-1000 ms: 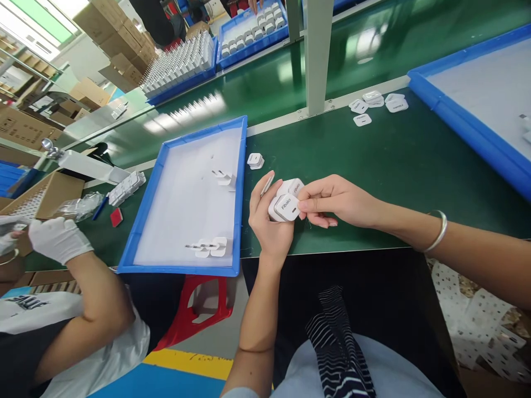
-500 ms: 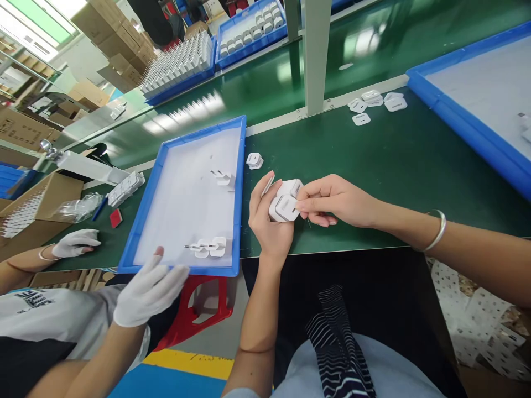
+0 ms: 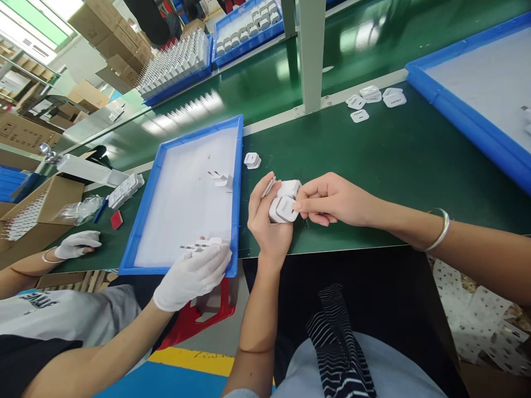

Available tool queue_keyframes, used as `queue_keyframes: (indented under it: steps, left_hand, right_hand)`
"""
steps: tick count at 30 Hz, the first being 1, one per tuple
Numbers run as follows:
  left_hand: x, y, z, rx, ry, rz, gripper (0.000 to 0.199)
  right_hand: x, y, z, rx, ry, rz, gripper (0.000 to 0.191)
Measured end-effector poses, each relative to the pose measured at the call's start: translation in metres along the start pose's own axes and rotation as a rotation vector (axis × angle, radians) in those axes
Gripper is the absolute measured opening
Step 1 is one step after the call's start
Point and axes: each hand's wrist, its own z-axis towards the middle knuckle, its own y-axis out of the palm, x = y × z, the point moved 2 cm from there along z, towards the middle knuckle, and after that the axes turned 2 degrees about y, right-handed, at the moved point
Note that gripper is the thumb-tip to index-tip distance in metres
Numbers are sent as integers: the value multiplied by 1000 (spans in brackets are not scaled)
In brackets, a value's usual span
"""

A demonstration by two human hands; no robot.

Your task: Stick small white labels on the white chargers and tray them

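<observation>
My bare left hand [image 3: 269, 218] rises from below, palm turned toward my right, its fingers raised and bent in a loaded grip, the forearm upright beneath it. My bare right hand [image 3: 321, 200] comes in from the right with thumb and index finger pinched together, the other fingers curled under. That forearm slants down toward my right, and a thin silver metal bangle [image 3: 440, 231] circles it near the wrist.

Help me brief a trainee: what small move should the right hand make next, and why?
Probably a light press by the right hand on the front white block. Its fingers are at the block's edge, and the left hand cradles that block beside a second white block. I can't tell whether the front face is fully seated, so gentle pressure seems sensible.
</observation>
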Motion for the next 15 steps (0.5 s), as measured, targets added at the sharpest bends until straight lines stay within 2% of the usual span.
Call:
queue_keyframes:
  steps: [15]
  left_hand:
    - [1, 1, -1, 7, 62, 71, 30]
  right_hand:
    - [-2, -5, 3, -19, 100, 18, 29]
